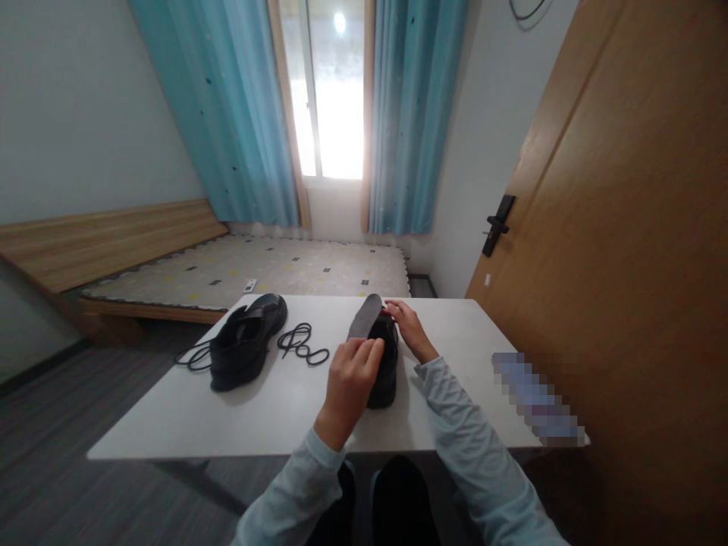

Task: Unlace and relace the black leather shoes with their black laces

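Pinching with curled fingers, the left hand [348, 383] holds the low end of a grey insole [367, 312] above a black shoe [385, 387]. The right hand [414, 332] is bent and partly open, with its fingertips at the far end of that shoe; I cannot tell if it grips. The shoe sits on the white worktop [273, 432]. Another shoe [242, 349] sits to the left, and a dark lace [301, 350] lies between them. Past the worktop are a bed [296, 265], blue curtains [244, 114] and a bright window [340, 98]. A brown door [637, 227] is on the right.
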Demonstrator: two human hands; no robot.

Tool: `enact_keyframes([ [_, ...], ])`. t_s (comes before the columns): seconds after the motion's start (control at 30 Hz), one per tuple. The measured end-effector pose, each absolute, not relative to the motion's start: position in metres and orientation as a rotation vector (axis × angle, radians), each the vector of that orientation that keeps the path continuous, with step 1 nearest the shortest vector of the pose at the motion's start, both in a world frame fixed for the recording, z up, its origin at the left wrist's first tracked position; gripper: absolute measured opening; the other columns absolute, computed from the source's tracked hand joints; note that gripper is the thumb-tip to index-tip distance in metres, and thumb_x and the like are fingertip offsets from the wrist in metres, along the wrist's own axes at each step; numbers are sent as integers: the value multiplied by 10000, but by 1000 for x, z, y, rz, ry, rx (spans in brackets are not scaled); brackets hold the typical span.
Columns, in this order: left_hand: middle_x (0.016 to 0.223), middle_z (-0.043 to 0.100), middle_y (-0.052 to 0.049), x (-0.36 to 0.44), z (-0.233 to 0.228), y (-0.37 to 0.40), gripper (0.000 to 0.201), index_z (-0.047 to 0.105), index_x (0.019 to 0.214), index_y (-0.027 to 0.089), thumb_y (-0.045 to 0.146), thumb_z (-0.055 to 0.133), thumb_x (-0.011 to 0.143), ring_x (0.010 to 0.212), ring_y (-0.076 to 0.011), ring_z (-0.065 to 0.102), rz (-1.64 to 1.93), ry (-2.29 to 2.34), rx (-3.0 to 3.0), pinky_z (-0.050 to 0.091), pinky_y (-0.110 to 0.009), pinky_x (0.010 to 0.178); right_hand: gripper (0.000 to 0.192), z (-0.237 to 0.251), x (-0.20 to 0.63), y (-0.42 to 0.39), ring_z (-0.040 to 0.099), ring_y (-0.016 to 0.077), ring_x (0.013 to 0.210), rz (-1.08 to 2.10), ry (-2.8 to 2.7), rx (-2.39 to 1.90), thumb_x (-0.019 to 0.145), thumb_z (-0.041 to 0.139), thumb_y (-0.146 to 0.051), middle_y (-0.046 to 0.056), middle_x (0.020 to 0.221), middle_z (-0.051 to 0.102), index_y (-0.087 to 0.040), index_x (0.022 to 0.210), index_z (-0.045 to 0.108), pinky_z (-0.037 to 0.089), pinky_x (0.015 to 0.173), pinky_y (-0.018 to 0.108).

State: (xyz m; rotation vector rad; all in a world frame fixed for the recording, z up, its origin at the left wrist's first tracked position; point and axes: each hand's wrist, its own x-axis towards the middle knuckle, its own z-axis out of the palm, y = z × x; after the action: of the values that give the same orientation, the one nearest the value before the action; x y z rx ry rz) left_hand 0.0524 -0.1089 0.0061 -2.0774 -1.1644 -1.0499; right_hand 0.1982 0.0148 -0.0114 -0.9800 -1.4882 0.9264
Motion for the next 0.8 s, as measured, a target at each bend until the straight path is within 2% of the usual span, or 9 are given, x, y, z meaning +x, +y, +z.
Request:
enact_keyframes([
  [0.2, 828, 649, -48, 72, 13, -129, 146, 577, 1002, 147, 145, 479, 894, 785, -180, 582, -883, -1047, -2246, 465, -306, 661, 358, -9, 199, 13, 622, 180, 775, 954, -1453, -905, 724, 615, -416, 30, 812, 681, -155, 971, 613, 475, 696, 284],
  [0.4, 957, 664, -34, 75, 24, -137, 230, 576, 1052, 197, 142, 572, 829, 798, -184, 594, -888, -1321, -2372, 484, -311, 683, 393, -8, 200, 11, 629, 155, 672, 1057, -1363, -819, 632, 658, -247, -6, 701, 677, -161, 1009, 589, 483, 682, 284],
  [0.53, 945, 668, -23, 66, 41, -126, 198, 597, 1020, 217, 181, 575, 826, 840, -170, 606, -1035, -1407, -2528, 496, -284, 744, 398, -3, 200, 6, 647, 163, 701, 1068, -1375, -776, 643, 659, -253, 7, 752, 699, -175, 1025, 579, 496, 703, 299],
  [0.67, 944, 664, -42, 51, 57, -94, 171, 611, 994, 212, 181, 520, 852, 891, -198, 598, -1146, -1507, -2409, 489, -325, 811, 421, 2, 199, 2, 662, 189, 783, 1073, -1435, -771, 651, 674, -288, 34, 837, 706, -181, 1046, 576, 501, 756, 331],
  [0.8, 1141, 618, -80, 37, 61, -56, 299, 577, 1122, 181, 128, 514, 834, 1090, -236, 519, -1216, -1455, -2295, 426, -398, 963, 423, 3, 199, -1, 654, 195, 844, 1051, -1547, -753, 666, 687, -290, 42, 885, 703, -179, 1063, 593, 489, 809, 347],
])
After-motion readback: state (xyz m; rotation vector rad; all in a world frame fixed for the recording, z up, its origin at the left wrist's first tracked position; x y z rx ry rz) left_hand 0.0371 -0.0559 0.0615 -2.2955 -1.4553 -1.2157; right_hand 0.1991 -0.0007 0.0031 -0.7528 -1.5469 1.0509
